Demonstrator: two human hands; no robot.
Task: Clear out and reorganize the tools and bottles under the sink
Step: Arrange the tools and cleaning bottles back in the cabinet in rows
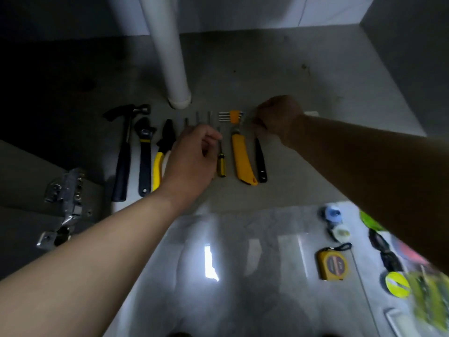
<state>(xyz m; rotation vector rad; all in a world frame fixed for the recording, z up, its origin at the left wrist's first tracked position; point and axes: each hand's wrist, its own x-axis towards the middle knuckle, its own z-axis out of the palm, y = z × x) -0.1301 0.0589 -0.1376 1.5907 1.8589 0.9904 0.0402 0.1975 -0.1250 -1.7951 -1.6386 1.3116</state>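
Grips cannot be told: curled left hand lies left of the yellow knife, curled right hand right of its tip.

hammer, wrench, pliers, utility knife, parallel row

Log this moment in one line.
left hand: over screwdriver, hold unclear | right hand: beside bit set, hold unclear | row: hammer, wrench, pliers, knife

Left hand and right hand reach over the row of tools laid before a white pipe.
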